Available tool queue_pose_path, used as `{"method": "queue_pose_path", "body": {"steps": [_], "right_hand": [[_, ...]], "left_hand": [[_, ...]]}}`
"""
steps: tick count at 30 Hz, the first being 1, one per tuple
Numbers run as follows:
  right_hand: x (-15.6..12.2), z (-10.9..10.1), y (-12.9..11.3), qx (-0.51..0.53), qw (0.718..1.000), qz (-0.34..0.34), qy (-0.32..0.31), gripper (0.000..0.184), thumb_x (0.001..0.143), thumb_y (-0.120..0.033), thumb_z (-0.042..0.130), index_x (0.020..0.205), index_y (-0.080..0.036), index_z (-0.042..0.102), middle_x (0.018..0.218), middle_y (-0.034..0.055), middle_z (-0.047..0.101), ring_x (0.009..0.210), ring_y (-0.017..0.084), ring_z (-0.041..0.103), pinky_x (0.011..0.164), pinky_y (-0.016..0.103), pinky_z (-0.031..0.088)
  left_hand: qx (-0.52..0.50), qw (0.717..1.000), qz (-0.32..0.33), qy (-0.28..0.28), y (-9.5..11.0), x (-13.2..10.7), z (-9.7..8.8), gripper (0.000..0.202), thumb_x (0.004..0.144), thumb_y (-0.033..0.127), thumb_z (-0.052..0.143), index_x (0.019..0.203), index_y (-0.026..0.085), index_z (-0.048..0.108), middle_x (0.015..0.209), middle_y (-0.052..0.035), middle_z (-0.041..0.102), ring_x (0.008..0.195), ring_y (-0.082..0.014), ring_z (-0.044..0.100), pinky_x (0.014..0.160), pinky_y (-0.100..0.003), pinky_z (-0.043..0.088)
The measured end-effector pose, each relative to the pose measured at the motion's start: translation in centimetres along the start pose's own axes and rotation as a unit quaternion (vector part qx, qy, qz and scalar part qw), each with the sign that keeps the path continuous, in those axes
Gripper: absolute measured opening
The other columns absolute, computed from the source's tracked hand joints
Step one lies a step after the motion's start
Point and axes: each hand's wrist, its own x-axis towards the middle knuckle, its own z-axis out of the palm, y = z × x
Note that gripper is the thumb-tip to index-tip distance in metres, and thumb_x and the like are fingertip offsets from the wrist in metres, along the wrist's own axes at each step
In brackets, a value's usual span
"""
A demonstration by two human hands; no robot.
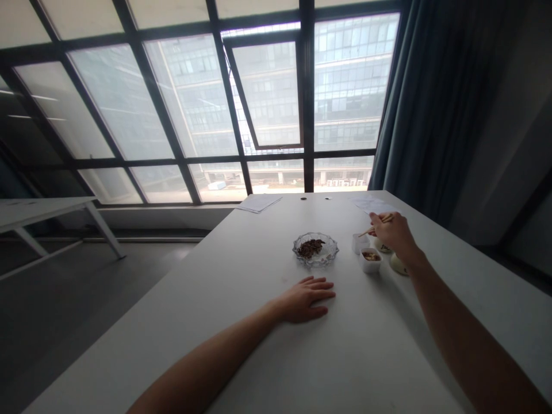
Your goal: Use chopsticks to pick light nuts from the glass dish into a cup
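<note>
My left hand lies flat on the white table, its fingers slightly apart, holding nothing. It is nearest to a cut-glass dish holding a dark brown shredded food. My right hand grips wooden chopsticks, raised above several small containers. Their tips are hidden or too small to make out. Below the hand stand a white square cup with brownish food and a second white cup. Two round white pots sit partly behind my right hand.
Sheets of paper lie at the table's far edge, and more paper lies at far right. Large windows and a dark curtain stand behind. Another white table stands on the left.
</note>
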Motion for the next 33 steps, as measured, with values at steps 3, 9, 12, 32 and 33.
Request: {"method": "queue_pose_path", "body": {"steps": [3,9,12,32,33], "right_hand": [[-0.4,0.6,-0.7,0.021,1.000,0.012,0.013,0.042,0.090,-0.056,0.066,0.070,-0.019,0.070,0.069,0.0120,0.076,0.060,0.027,0.075,0.057,0.035,0.062],[-2.6,4.8,-1.8,0.190,0.977,0.018,-0.097,0.057,0.080,-0.073,0.069,0.073,-0.016,0.070,0.077,0.0139,0.078,0.066,0.028,0.078,0.060,0.034,0.065],[-3.7,7.0,-1.5,0.216,0.964,0.022,-0.151,0.058,0.077,-0.075,0.071,0.071,-0.017,0.069,0.072,0.0126,0.076,0.068,0.030,0.078,0.060,0.035,0.065],[-4.3,9.3,0.9,0.228,0.954,0.019,-0.193,0.054,0.078,-0.071,0.071,0.074,-0.018,0.069,0.066,0.0085,0.075,0.069,0.030,0.078,0.060,0.034,0.064],[-4.3,9.3,0.8,0.226,0.954,0.021,-0.196,0.054,0.078,-0.071,0.072,0.073,-0.018,0.069,0.066,0.0083,0.075,0.068,0.030,0.078,0.059,0.034,0.064]], "left_hand": [[0.000,1.000,0.001,-0.001,0.0,-0.1,0.0,0.055,0.100,0.045,0.058,0.152,0.033,0.049,0.161,-0.0026,0.043,0.152,-0.0280,0.035,0.127,-0.047,0.023],[0.001,1.000,0.002,0.001,-0.3,-0.4,0.1,0.054,0.100,0.045,0.058,0.152,0.032,0.049,0.161,-0.0027,0.043,0.152,-0.0278,0.035,0.127,-0.047,0.022],[-0.002,1.000,0.001,0.001,-0.3,-0.3,0.0,0.054,0.100,0.044,0.059,0.152,0.032,0.049,0.162,-0.0027,0.042,0.152,-0.0278,0.035,0.127,-0.047,0.022],[0.002,1.000,0.005,0.003,-0.1,0.3,0.0,0.054,0.100,0.045,0.058,0.152,0.033,0.049,0.160,-0.0033,0.044,0.152,-0.0281,0.036,0.127,-0.046,0.023],[0.003,1.000,0.005,0.003,-0.2,0.2,0.1,0.054,0.100,0.045,0.058,0.152,0.033,0.049,0.160,-0.0032,0.045,0.152,-0.0280,0.036,0.127,-0.046,0.023]]}}
